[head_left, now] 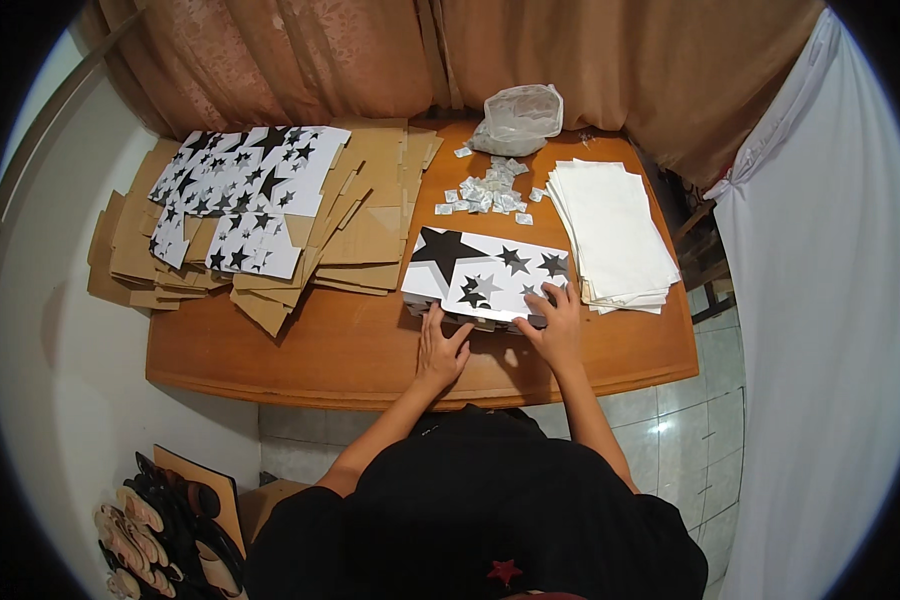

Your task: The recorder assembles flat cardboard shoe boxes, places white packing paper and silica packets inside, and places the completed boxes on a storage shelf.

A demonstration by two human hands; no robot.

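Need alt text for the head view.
A person's left hand and right hand touch a star-patterned box at its near edge, on a wooden table. Flattened cardboard lies to its left, small packets behind, white sheets to its right.

From afar I see a loose black shirt (450, 500) with wide short sleeves (295, 530) and a small red five-pointed star (505, 571) on its front; the left hand (439, 350) and the right hand (558, 325) are bare.

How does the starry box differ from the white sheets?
The box bears dark stars; the sheets look plain. The box has raised sides; the sheets lie stacked flat. The left hand and right hand touch the box; neither touches the sheets. Both things are mainly white, on the wooden table.
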